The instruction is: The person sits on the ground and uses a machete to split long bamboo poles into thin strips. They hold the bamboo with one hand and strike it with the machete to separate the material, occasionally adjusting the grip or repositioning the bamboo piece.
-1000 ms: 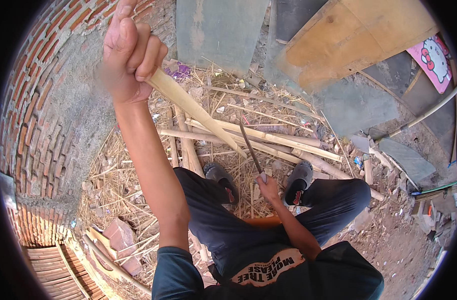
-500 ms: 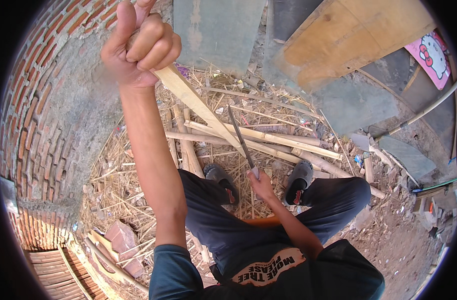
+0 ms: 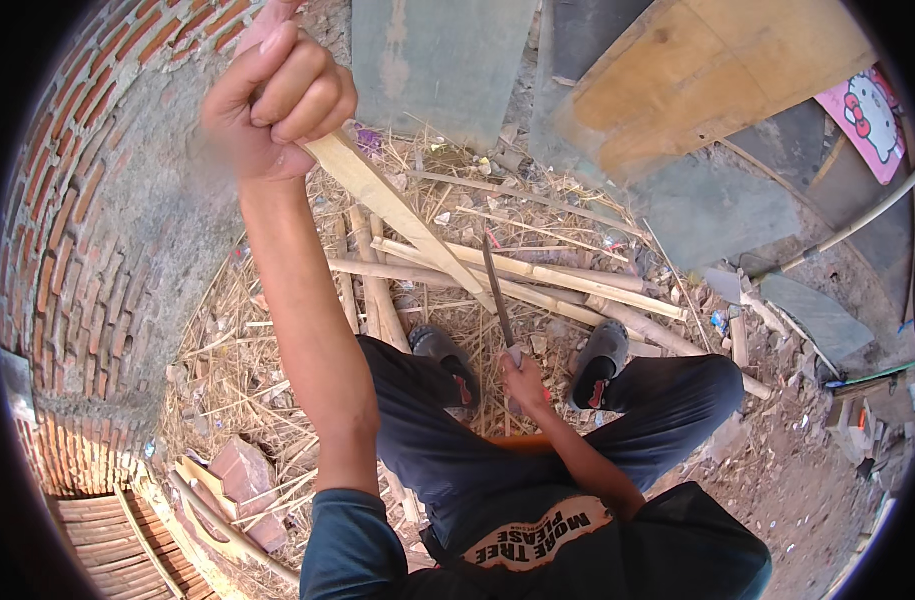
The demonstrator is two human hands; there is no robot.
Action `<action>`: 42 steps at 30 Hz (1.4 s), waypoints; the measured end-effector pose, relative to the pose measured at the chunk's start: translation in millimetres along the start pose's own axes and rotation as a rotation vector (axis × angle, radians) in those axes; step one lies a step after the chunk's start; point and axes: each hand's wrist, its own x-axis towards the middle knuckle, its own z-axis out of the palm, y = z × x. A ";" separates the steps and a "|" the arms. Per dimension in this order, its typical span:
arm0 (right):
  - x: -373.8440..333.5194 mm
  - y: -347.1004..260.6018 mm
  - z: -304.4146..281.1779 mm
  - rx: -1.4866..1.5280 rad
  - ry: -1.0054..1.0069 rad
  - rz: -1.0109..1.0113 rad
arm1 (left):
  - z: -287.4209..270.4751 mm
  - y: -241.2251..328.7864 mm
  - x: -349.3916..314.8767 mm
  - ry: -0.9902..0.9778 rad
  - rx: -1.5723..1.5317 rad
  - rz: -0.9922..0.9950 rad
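Slanting downward, pale flat bamboo strip (image 3: 407,215) meets dark blade (image 3: 497,290).

knife handle (image 3: 522,372) hidden in fist, pink sign (image 3: 870,117) cut off

My left arm rises almost straight up from the shoulder, bare from the short dark-blue sleeve to the wrist, elbow only slightly bent. My left hand (image 3: 277,95) sits high and close to the camera, its four fingers (image 3: 302,85) curled tight into a fist around what it grips, knuckles facing me. My right arm stays low, forearm angling forward between my knees. My right hand (image 3: 525,382) is far smaller in view, closed in a fist low in front of my lap, wrist straight. My legs in dark trousers are bent and spread apart, feet planted forward.
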 end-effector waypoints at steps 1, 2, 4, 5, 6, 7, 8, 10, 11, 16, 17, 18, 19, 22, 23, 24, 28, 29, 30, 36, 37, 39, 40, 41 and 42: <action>-1.1 -1.1 -2.2 0.002 0.033 0.005 | -2.3 3.6 -3.5 -0.039 -0.013 0.020; 0.3 -3.1 -12.7 0.003 0.066 0.008 | -2.0 4.0 -3.9 -0.029 -0.007 0.027; -2.3 -13.4 -25.5 0.092 0.064 -0.054 | 0.3 3.9 -8.5 0.000 0.001 0.041; -9.5 -33.6 -25.7 0.178 0.022 -0.118 | 1.4 6.3 -12.7 0.012 0.009 0.045; -13.9 -44.7 -26.8 0.268 -0.008 -0.185 | 0.5 6.3 -13.1 0.016 0.008 0.050; -12.8 -44.0 -26.1 0.289 -0.031 -0.281 | -0.4 5.6 -10.3 0.013 0.006 0.054; -10.4 -41.2 -22.5 0.308 -0.055 -0.377 | -0.9 4.3 -8.4 0.005 0.008 0.053; -2.5 -20.6 -5.4 0.259 0.023 -0.398 | 0.0 2.0 -4.2 -0.010 0.014 0.050; 6.9 1.5 -2.8 0.058 0.038 -0.362 | 0.3 2.6 -2.3 -0.021 0.024 0.057; 44.0 108.9 -30.9 -0.509 0.314 -0.202 | 0.0 4.9 -4.8 -0.055 0.031 0.031; 37.1 113.8 -32.6 -0.650 0.409 -0.299 | 0.3 5.5 -9.1 -0.021 0.042 0.048; 30.6 115.8 -42.2 -0.614 0.385 -0.324 | 0.4 6.4 -12.6 0.013 0.054 0.065; 35.8 113.0 -45.6 -0.667 0.367 -0.317 | 2.5 7.1 -13.9 0.044 0.061 0.082; 52.5 95.1 -49.2 -0.815 0.364 -0.301 | 5.1 5.5 -12.8 0.151 0.141 0.093; 62.5 97.1 -53.8 -0.858 0.382 -0.299 | 3.5 4.5 -7.3 0.118 0.132 0.081; 73.0 98.0 -60.6 -0.901 0.400 -0.298 | 2.6 2.9 -3.2 0.112 0.131 0.066; 97.9 101.3 -80.8 -0.962 0.292 -0.165 | 1.3 0.6 0.3 0.092 0.150 0.014; 101.2 104.6 -84.1 -0.983 0.253 -0.176 | 0.2 0.2 0.4 0.081 0.153 0.010; 102.2 110.0 -85.9 -1.003 0.212 -0.187 | -0.6 0.4 0.0 0.087 0.156 0.016; 130.9 204.8 -134.5 -1.129 -0.071 -0.061 | -3.8 -9.8 14.9 0.116 0.146 0.055; 131.4 205.8 -130.6 -1.181 -0.035 -0.014 | -2.6 -9.0 13.5 0.105 0.153 0.039; 104.7 179.7 -105.3 -1.232 0.085 0.086 | 0.9 2.8 -4.0 0.137 0.182 0.009; 89.3 160.2 -91.7 -1.226 0.192 0.137 | 2.6 11.3 -14.5 0.166 0.195 0.000; 100.2 171.3 -109.2 -1.257 0.105 0.119 | 1.2 7.2 -6.9 0.149 0.168 0.005; 109.6 181.2 -129.4 -1.287 0.015 0.102 | -0.1 3.4 0.5 0.113 0.150 -0.004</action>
